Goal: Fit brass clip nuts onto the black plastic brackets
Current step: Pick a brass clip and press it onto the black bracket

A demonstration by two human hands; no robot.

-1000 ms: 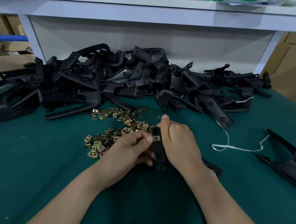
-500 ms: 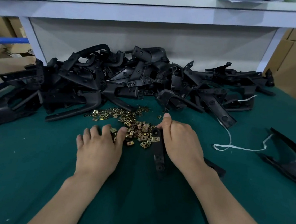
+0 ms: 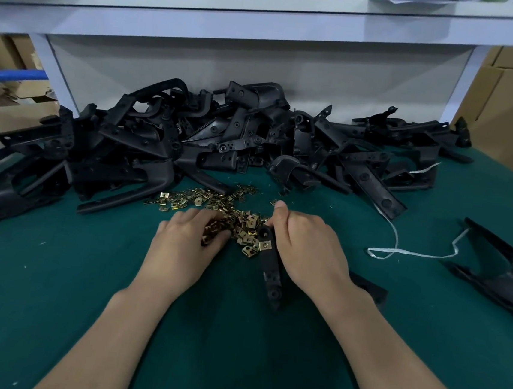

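left hand [image 3: 181,246]: fingers curled down into the loose clip nuts [image 3: 217,201], just left of frame centre. cannot tell if a nut is already pinched; brass shows under the fingertips.

right hand [image 3: 309,246]: grips the upper part of one bracket [image 3: 270,267], thumb pointing up. the bracket lies lengthwise toward the lower frame, its far end touching the near edge of the nut pile. one clip nut [image 3: 264,245] sits fitted near its upper end.

change: a second ago both hands were on this bracket at that nut. half a second ago the left hand was flat, reaching to the pile. now it is digging in.

reading: first nut looks seated and the step in hand is fetching the next. the bracket's lower holes show no brass, so it likely needs more.

around: heap of brackets [image 3: 222,144] across the middle of the frame, behind the nuts. green bench [image 3: 52,284] carries all of it. white cord [image 3: 400,250] at centre right. a separate black part [image 3: 498,274] at the right edge.
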